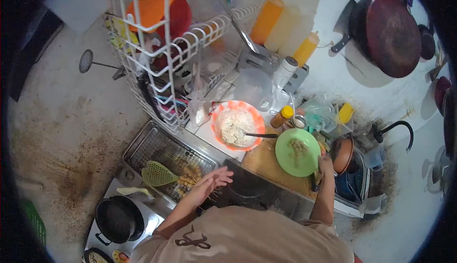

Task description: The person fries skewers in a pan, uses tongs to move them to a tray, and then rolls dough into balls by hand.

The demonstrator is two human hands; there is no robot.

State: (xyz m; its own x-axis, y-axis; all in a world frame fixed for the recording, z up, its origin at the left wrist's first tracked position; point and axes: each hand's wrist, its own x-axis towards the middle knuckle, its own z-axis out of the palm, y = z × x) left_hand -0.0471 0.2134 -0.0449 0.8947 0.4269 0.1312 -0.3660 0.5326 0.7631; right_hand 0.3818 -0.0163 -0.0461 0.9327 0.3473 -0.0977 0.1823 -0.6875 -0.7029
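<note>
My left hand (216, 178) is raised beside the metal tray, fingers apart, holding nothing. At the right, my right hand (326, 164) is closed at the edge of a green plate (285, 156) that bears small light-brown pieces (298, 151); what exactly its fingers grip is too small to tell. A dark handle (314, 183) shows just below that hand. Left of the plate stands an orange-rimmed bowl (218, 129) of white flour-like mix (235, 127) with a dark-handled spoon (259, 135) in it. A green slotted spoon (159, 173) lies in the tray, beside browned pieces (190, 173).
A wire-lined metal tray (143, 141) is at the left, above a black pan (119, 219) on the stove. White rack (166, 49), yellow-capped jar (282, 116) and bottles (267, 20) stand behind. At the right are a brown pot (342, 154), sink (365, 187) and black faucet (400, 124).
</note>
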